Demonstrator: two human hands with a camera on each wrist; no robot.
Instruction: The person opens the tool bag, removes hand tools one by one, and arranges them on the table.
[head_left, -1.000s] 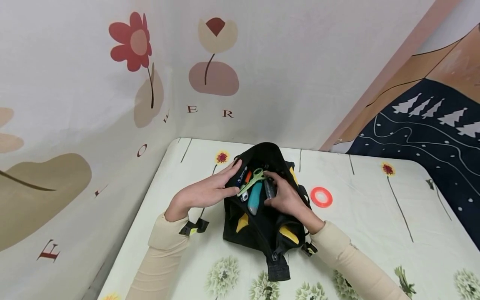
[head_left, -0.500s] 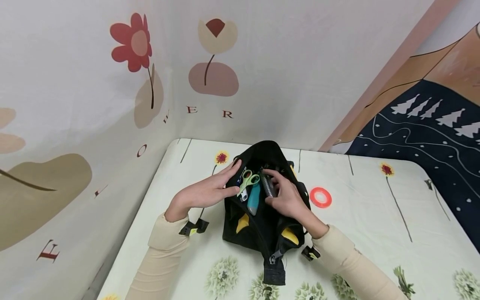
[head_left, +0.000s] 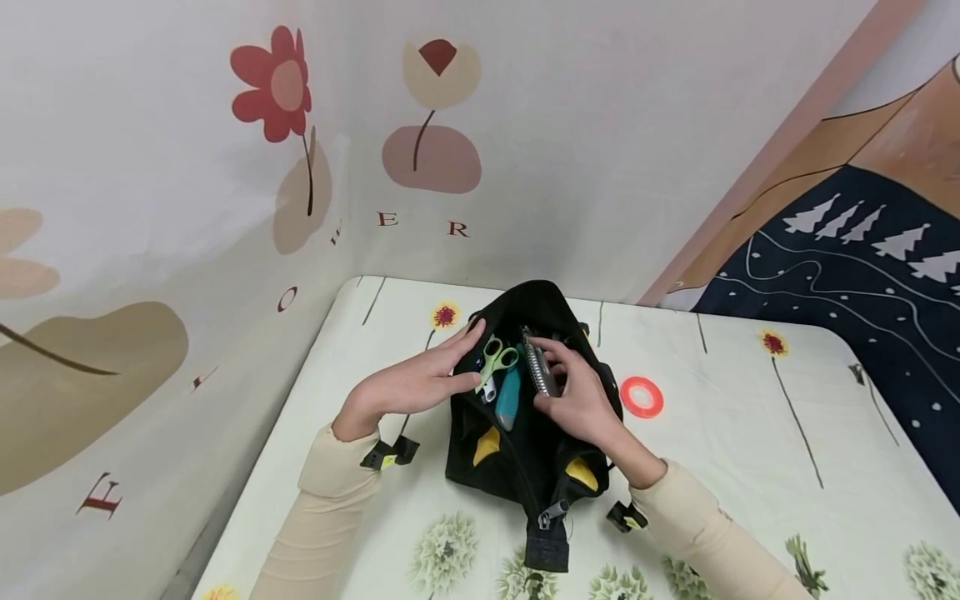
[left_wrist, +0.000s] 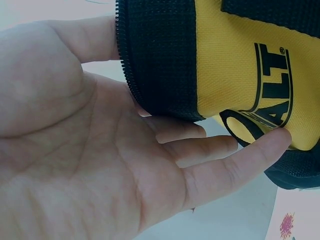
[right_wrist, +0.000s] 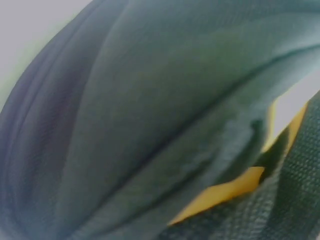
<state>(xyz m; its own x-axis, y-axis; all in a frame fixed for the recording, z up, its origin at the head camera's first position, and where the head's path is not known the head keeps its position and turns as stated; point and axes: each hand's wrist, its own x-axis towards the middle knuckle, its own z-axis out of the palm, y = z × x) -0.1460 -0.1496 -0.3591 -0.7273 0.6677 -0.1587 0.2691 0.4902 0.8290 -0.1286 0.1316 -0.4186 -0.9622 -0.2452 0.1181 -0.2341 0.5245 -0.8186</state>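
A black and yellow tool bag (head_left: 487,475) gapes at the middle of the table. My left hand (head_left: 416,382) holds its left edge, thumb over the zipper side and fingers against the yellow outside, as the left wrist view shows. Inside the bag's mouth, my right hand (head_left: 581,392) grips a small spiral notebook (head_left: 538,368) that stands tilted. Left of the notebook lie green-handled scissors (head_left: 497,360) and a teal-handled tool (head_left: 508,400). A white item (head_left: 489,390) shows beneath the scissors. In the right wrist view, dark bag fabric (right_wrist: 165,100) covers the hand.
A red tape roll (head_left: 642,397) lies on the flowered tablecloth (head_left: 720,408) to the right of the bag. The bag's zipper pull (head_left: 553,513) and end tab (head_left: 547,550) point toward me. Printed curtains (head_left: 562,150) stand behind the table.
The scissors have shifted left and turned, away from my right fingertips. My right hand has drawn the notebook slightly up, baring more of it. The left hand stays put.
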